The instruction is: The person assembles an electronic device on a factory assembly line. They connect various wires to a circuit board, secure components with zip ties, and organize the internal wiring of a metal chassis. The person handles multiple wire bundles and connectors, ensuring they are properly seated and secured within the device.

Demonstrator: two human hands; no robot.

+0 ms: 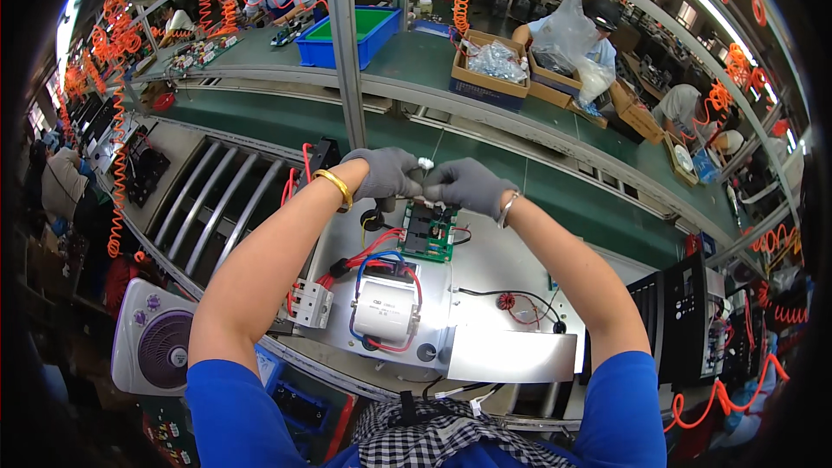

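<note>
In grey gloves, my left hand (384, 173) and my right hand (472, 185) meet over the far edge of a green circuit board (426, 243). Both are closed, fingertips almost touching; what they grip is hidden between them. A small white piece, perhaps a connector (425, 163), pokes up between the fingers. The board lies on a bare metal panel (468, 303). Red wires (373, 256) run from its left side toward a white circuit breaker (309, 304). Nearer to me on the panel sits a white cylindrical capacitor (385, 312), with red and blue wires looped around it.
A metal post (345, 52) rises just beyond my left hand. Rollers (212, 199) lie to the left, beside a purple-and-white fan (160, 338). A black panel unit (685, 312) stands at right. Across the line, a blue bin (373, 48) and cardboard boxes (490, 78) sit near other people.
</note>
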